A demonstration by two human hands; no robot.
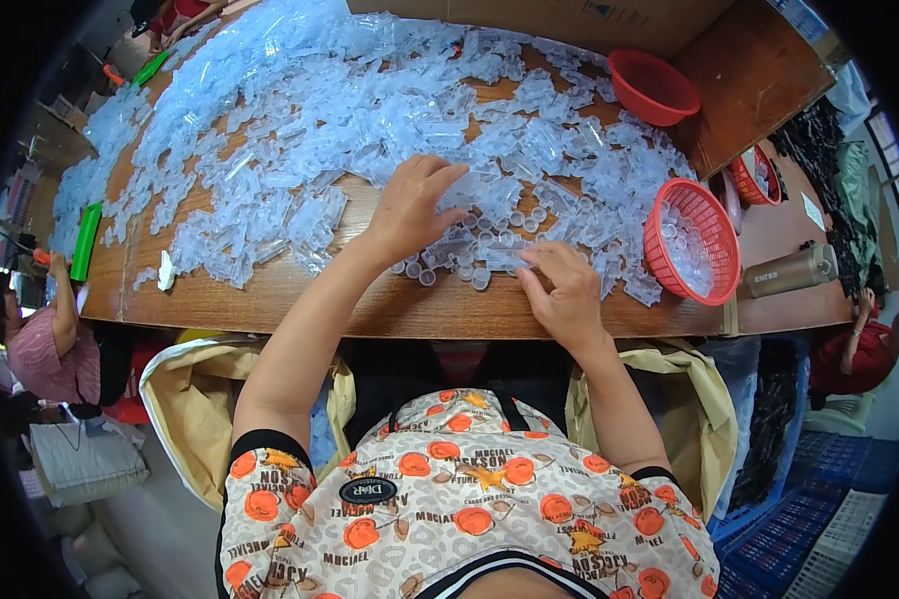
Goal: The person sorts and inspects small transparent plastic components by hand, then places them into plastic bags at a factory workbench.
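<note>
My left hand (417,208) hovers over the near edge of a wide heap of clear plastic pieces (300,110). Its thumb and forefinger are spread, with nothing visible between them. Lower and to the right, my right hand (566,295) has its fingertips on one end of a clear, flat-sided plastic piece (502,257), which it appears to pinch. Small round clear caps (480,279) lie loose on the brown table between my hands, several of them near the table's front edge.
A red plastic basket (657,240) with round clear pieces stands right of my right hand. Behind it are a red bowl (654,88) and a cardboard box (759,80). A tan bottle (791,271) lies at the right. Open sacks (195,384) flank my lap. Other people sit around.
</note>
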